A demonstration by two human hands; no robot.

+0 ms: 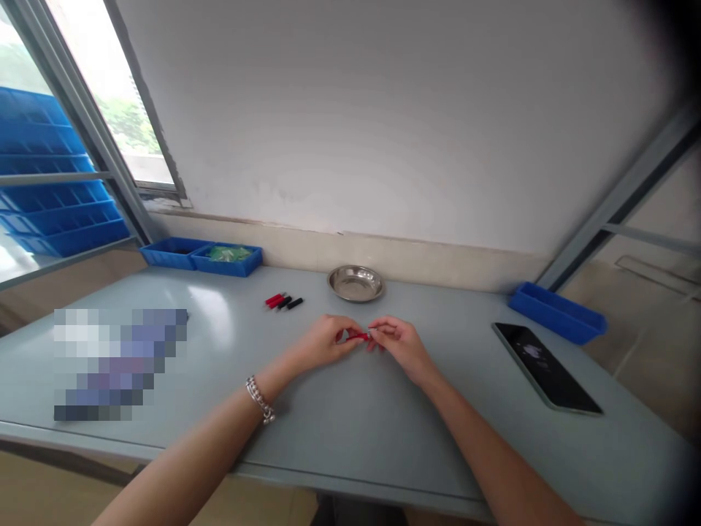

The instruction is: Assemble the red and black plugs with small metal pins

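Note:
Near the middle of the grey table (350, 409), my left hand (328, 340) pinches a small red piece (358, 337) between thumb and fingers. My right hand (402, 346) meets it from the right, its thumb and forefinger closed on the silvery end of the same piece. The fingertips of both hands are almost touching. Just beyond them stands a round steel dish (356, 283). Left of the dish lie red pieces (275, 299) and black pieces (294, 303), small and rod-shaped, side by side on the table.
Two blue bins stand at the back left, one (227, 259) with green-tinted bags. A dark phone-like device (546, 367) and another blue bin (557, 312) are at the right. A pixelated object (120, 365) lies at the left. Blue trays (55, 175) are stacked beyond.

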